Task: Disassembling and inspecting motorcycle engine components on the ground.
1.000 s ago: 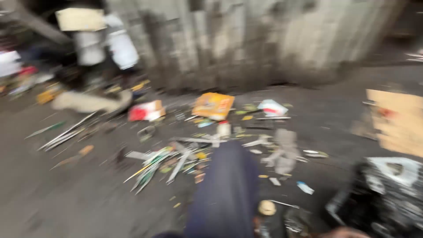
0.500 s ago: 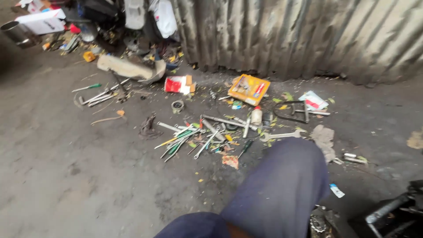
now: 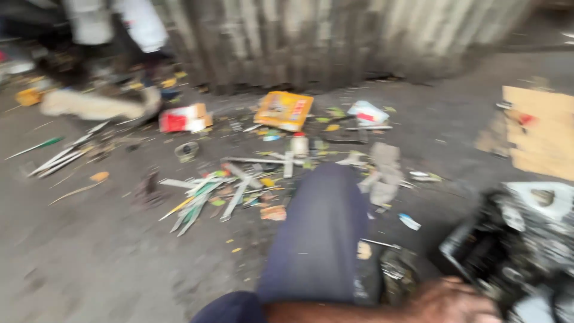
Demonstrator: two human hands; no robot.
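Your one visible hand (image 3: 451, 302) rests beside the dark greasy metal engine block (image 3: 514, 239); its grip cannot be told. Your blue-trousered knee (image 3: 317, 233) lies left of that engine block.

One hand (image 3: 445, 302) in view at the bottom edge. One orange box (image 3: 283, 110), one red-and-white box (image 3: 184, 118), one small white bottle (image 3: 299, 144), one cardboard sheet (image 3: 538, 133) on the floor's right edge. One engine part (image 3: 520, 239) lower right. Hand tools (image 3: 197, 194) scattered mid-floor; too blurred to count.
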